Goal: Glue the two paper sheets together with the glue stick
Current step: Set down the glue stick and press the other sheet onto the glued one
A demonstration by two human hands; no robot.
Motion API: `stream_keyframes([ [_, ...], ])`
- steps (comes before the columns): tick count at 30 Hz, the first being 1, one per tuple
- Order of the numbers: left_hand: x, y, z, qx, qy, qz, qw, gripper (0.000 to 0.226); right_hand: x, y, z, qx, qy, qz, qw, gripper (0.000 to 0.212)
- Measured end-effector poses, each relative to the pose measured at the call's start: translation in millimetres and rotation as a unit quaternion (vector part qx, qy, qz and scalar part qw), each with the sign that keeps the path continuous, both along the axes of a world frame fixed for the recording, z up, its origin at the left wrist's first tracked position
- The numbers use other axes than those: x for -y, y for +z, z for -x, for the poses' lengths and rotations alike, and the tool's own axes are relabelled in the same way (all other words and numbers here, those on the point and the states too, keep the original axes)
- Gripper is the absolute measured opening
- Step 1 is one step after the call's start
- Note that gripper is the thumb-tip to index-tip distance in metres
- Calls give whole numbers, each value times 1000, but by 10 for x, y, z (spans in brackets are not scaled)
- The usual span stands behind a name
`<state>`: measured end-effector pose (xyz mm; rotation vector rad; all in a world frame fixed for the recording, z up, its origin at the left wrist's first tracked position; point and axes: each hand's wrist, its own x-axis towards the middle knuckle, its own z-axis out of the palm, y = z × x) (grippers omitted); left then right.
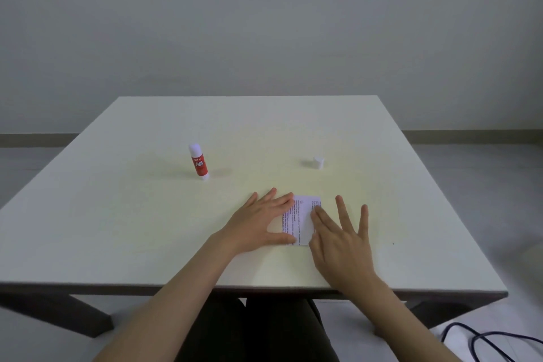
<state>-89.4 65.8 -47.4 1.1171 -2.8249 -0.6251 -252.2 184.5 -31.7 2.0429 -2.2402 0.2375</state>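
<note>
A small printed paper sheet (302, 219) lies flat on the white table (147, 229), near the front middle. Only one sheet shows; I cannot tell if a second lies under it. My left hand (261, 222) rests flat on the sheet's left edge, fingers spread. My right hand (340, 239) presses its right side with the index finger, the other fingers splayed on the table. The red-and-white glue stick (199, 161) stands upright at the middle left, without its cap. The white cap (318, 162) sits apart at the middle right.
A dark cable (484, 341) lies on the floor at the lower right. Dark table legs (58, 317) show below the front edge. A pale wall stands behind the table.
</note>
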Motion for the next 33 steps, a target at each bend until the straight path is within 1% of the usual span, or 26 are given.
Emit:
stream_keyframes([
  [3, -5, -2, 5, 2, 0, 4, 1000, 84, 213, -41, 58, 8, 1, -35, 999, 66],
  [6, -7, -5, 0, 1, 1, 6, 1000, 83, 161, -43, 50, -7, 1, -41, 999, 66],
  [8, -11, -9, -2, -2, 1, 8, 1000, 83, -19, -43, 26, -17, 4, -3, 1000, 57],
  [10, -19, -16, -5, -5, 1, 6, 1000, 82, -265, -101, -13, -17, 22, 24, 999, 52],
  [11, -22, -22, -7, -7, 1, 4, 1000, 82, -379, -127, -27, -18, 33, 33, 999, 54],
  [13, -24, -29, -10, -11, 2, 0, 1000, 82, -508, -141, -7, -15, 47, 35, 998, 65],
  [14, -24, -31, -12, -11, 2, -1, 1000, 83, -520, -132, 6, -14, 51, 33, 998, 65],
  [16, -24, -35, -11, -11, 2, -1, 1000, 83, -451, -90, 19, -16, 52, 34, 998, 53],
  [18, -26, -36, -10, -12, 3, -2, 1000, 83, -259, -43, 20, -16, 40, 18, 999, 49],
  [20, -28, -30, -7, -13, 5, -3, 1000, 83, -19, -21, 15, -16, 30, -10, 999, 51],
  [23, -31, -18, -1, -11, 5, -5, 1000, 83, 289, -3, 26, -10, 38, -46, 998, 63],
  [25, -35, -18, 1, -9, 4, -6, 1000, 83, 357, 15, 39, -18, 45, -34, 998, 64],
  [27, -25, -29, -3, -10, 5, -4, 1000, 84, 278, 23, 20, -37, 50, -11, 998, 58],
  [30, -19, -50, -11, -22, 8, -3, 1000, 86, 11, -39, -79, -20, 99, 21, 995, 50],
  [33, -25, -56, -16, -32, 6, -14, 999, 92, -143, -100, -63, -7, 159, 37, 987, 48],
])
